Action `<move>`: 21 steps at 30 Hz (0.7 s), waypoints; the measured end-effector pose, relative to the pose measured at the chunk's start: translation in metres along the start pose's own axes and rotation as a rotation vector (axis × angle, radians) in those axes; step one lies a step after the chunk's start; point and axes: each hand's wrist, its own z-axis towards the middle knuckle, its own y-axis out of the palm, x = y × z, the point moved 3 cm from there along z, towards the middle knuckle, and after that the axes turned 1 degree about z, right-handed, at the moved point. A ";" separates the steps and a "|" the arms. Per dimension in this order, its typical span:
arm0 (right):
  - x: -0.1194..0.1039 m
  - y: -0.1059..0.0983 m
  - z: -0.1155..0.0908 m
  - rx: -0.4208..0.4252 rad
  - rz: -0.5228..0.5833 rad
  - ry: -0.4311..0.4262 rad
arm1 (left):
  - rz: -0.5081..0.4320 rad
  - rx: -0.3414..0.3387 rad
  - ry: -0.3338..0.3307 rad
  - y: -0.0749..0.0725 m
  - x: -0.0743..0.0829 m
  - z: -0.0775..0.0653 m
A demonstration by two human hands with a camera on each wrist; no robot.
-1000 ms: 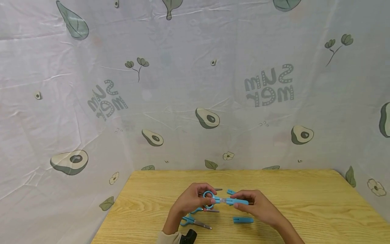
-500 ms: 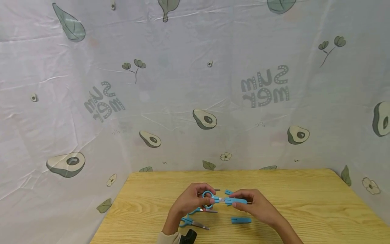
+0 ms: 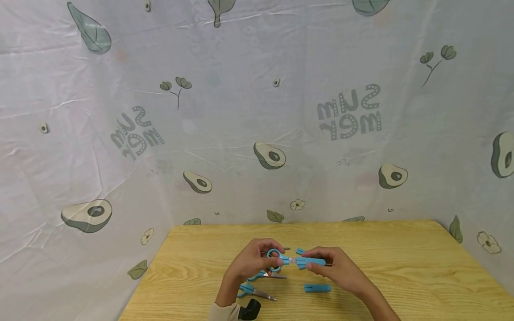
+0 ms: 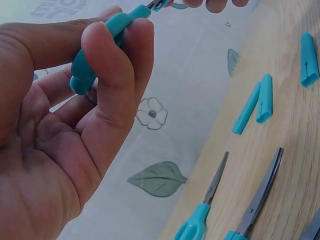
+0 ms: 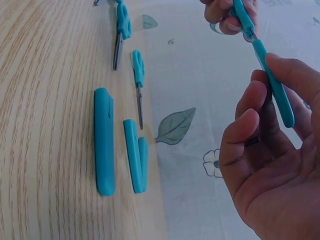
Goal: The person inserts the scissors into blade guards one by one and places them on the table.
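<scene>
My left hand holds a pair of scissors by the light-blue finger loops, blades pointing right. Thumb and fingers of my right hand pinch a light-blue blade cover that sits over those blades. A short stretch of metal shows between cover and handle. Both hands are raised above the wooden table. In the left wrist view the loops lie between thumb and curled fingers; the blade tips are hidden inside the cover.
Other blue-handled scissors lie on the table below my left hand, another pair farther back. A loose blade cover lies below my right hand; two more covers lie together behind it. A printed curtain hangs beyond the table.
The head view has shifted slightly. Both hands keep the same grip on the scissors and the cover, with hardly any movement between them.
</scene>
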 end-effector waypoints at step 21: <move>0.001 0.004 0.000 0.049 0.016 -0.011 | -0.012 0.002 -0.001 0.002 -0.001 0.001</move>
